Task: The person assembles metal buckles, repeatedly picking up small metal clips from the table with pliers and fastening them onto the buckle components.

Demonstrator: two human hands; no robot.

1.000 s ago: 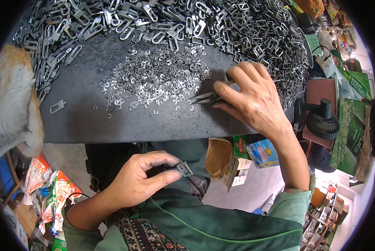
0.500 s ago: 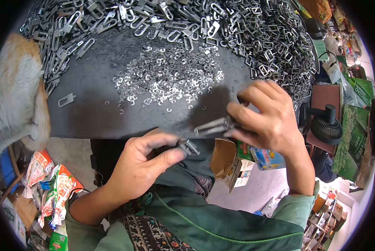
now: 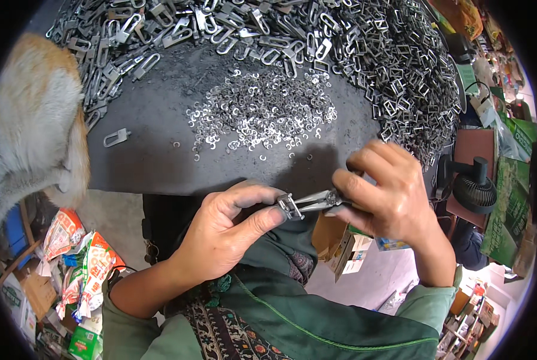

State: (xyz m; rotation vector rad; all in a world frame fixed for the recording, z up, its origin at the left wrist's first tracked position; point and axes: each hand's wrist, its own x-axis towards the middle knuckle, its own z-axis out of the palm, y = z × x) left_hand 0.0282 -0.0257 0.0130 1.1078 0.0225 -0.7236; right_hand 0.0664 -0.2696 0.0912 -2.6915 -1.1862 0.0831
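Between the thumb and forefinger of my left hand [image 3: 235, 222] is a small rectangular metal frame piece [image 3: 290, 206]. My right hand [image 3: 388, 192] is closed around a pair of pliers [image 3: 316, 201], its handles mostly hidden in the palm. The jaws point left, and their tips reach the metal frame piece. Whether the tips grip a small clip cannot be made out. Both hands are just off the table's near edge, above my lap. Beyond them on the dark table [image 3: 154, 165] lies a spread of small C-shaped metal clips [image 3: 262, 114].
Looped metal parts [image 3: 178, 36] are heaped along the far side, and rectangular metal frames [image 3: 400, 78] at the far right. One looped part [image 3: 116, 137] lies alone at left. A furry animal [image 3: 37, 120] occupies the left edge. A small black fan [image 3: 475, 186] stands at right.
The pliers and the frame piece, apart before, have come together, their tips now at the piece. My view has shifted slightly, so the table appears farther right.
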